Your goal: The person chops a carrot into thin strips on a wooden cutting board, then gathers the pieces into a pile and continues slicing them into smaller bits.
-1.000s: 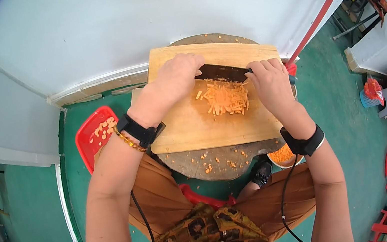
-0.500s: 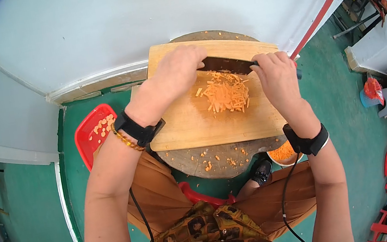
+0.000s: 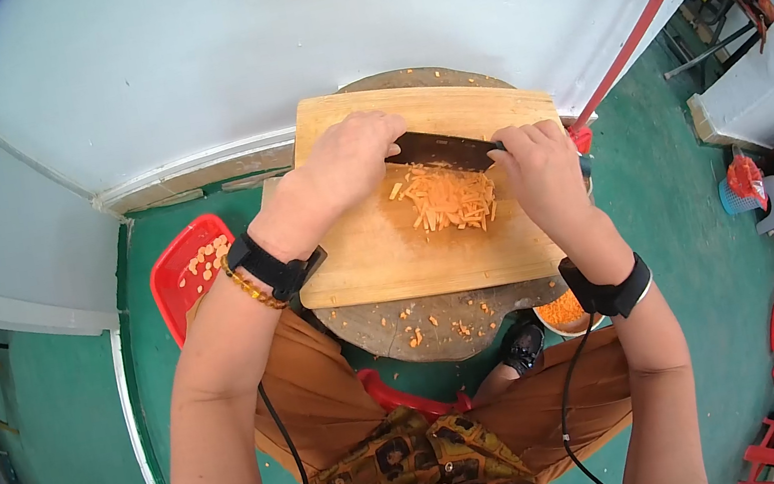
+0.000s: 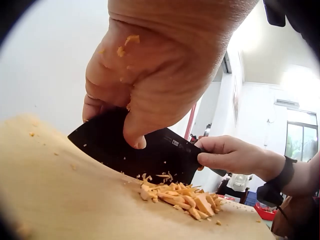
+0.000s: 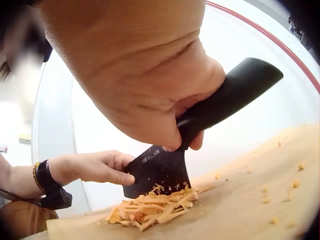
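A black cleaver (image 3: pixel 443 150) lies across the wooden cutting board (image 3: pixel 382 273), its edge down at the far side of a heap of orange carrot strips (image 3: pixel 446 200). My left hand (image 3: pixel 346 162) pinches the blade near its tip, with the thumb flat on the side that faces me in the left wrist view. At the other end, my right hand (image 3: pixel 542 167) grips the black handle (image 5: pixel 235 95), thumb close to where the blade begins. Small orange crumbs stick to the blade and to the left palm.
Beneath the board is a round wooden block (image 3: pixel 390 328) strewn with bits. A red basin (image 3: pixel 171 271) with carrot slices stands on the green floor at left. A bowl of chopped carrot (image 3: pixel 562 310) is near the right knee. A white wall (image 3: pixel 293 34) rises behind.
Half a second ago both hands and the cleaver were higher and farther from me, with the right hand more to the right. They have come back down to the heap's far edge.
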Demonstrator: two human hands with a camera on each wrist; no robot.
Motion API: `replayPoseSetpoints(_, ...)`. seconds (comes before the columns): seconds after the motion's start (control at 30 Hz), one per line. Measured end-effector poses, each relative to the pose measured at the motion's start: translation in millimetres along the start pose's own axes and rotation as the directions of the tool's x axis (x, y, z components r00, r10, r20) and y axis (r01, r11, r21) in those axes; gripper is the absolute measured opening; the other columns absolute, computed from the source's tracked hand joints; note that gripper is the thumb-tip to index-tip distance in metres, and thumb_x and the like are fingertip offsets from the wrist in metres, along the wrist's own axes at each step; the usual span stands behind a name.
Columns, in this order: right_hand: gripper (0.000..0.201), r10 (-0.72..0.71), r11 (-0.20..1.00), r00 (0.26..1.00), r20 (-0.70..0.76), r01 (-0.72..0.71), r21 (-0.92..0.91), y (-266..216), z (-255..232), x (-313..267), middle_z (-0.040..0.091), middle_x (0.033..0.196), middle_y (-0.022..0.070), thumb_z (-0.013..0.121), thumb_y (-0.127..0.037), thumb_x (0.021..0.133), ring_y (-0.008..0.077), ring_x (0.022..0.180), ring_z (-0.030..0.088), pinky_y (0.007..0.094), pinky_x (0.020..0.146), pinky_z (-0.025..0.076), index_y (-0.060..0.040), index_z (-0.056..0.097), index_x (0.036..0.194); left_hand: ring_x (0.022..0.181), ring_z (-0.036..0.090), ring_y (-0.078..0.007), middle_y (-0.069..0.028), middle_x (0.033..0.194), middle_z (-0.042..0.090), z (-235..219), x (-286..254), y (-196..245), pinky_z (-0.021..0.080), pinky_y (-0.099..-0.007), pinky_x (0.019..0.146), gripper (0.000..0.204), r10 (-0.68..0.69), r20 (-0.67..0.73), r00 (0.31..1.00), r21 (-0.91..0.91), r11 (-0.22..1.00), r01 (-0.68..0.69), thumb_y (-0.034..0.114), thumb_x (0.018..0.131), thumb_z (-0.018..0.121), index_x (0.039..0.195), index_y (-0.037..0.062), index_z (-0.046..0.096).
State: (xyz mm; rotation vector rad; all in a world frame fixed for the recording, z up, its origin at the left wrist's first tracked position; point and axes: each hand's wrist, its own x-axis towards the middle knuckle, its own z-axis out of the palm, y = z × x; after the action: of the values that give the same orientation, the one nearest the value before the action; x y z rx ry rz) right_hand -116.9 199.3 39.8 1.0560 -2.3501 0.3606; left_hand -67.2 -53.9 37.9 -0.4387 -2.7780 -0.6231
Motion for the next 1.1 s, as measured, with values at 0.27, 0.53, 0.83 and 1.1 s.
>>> replayPoseSetpoints(0.27, 0.014, -0.025, 1.0, 0.999, -0.026, 0.025, -0.01, -3.2, 6.1, -4.6, 0.061, 0.079, 0.0029, 0.072, -0.017, 0.08, 0.0256, 0.085, 0.056, 0.0399, 0.073, 0.042, -0.0114, 0.061, 0.085, 0.086, 0.057, -0.0422, -0.0223, 0.084, 0.058, 6.8, -5.5, -6.6, 0.049, -0.0472, 0.073, 0.009, 0.05, -0.015, 0.999, 0.086, 0.995, -0.049, -0.002, 0.082, 0.059, 0.083, -0.0023, 0.05)
replayPoseSetpoints(0.53, 0.015, -0.022, 0.999, 0.999, -0.024, 0.021, -0.031, -9.1, -2.5, -4.3, 0.061, 0.081, 0.0038, 0.072, -0.017, 0.079, 0.026, 0.087, 0.056, 0.0401, 0.075, 0.043, -0.0112, 0.06, 0.086, 0.089, 0.059, -0.0408, -0.0213, 0.087, 0.059, 0.4, -9.0, -0.1, 0.051, -0.0463, 0.074, 0.008, -0.021, 0.027, 0.999, -0.1, 0.995, 0.023, -0.005, 0.08, 0.057, 0.086, -0.0024, 0.053)
replayPoseSetpoints(0.83, 0.016, -0.036, 0.999, 0.999, -0.022, 0.036, -0.02, -7.4, -6.7, -1.3, 0.061, 0.078, 0.0038, 0.073, -0.016, 0.078, 0.0261, 0.085, 0.056, 0.0408, 0.074, 0.044, -0.0109, 0.061, 0.087, 0.09, 0.06, -0.0396, -0.0213, 0.089, 0.059, -6.6, -9.1, 5.5, 0.053, -0.0456, 0.073, 0.007, 0.002, -0.012, 1.0, -0.012, 1.0, -0.002, -0.006, 0.081, 0.052, 0.087, -0.003, 0.051)
replayPoseSetpoints(1.1, 0.016, -0.039, 0.998, 0.998, -0.049, 0.037, -0.042, -4.9, -12.2, 4.2, 0.062, 0.078, 0.0038, 0.073, -0.017, 0.078, 0.026, 0.085, 0.056, 0.041, 0.074, 0.044, -0.0112, 0.061, 0.087, 0.085, 0.059, -0.0416, -0.0211, 0.087, 0.06, -1.0, -6.1, 2.5, 0.05, -0.0464, 0.073, 0.006, 0.046, -0.045, 0.998, 0.027, 0.999, -0.044, -0.001, 0.082, 0.056, 0.084, -0.0016, 0.051)
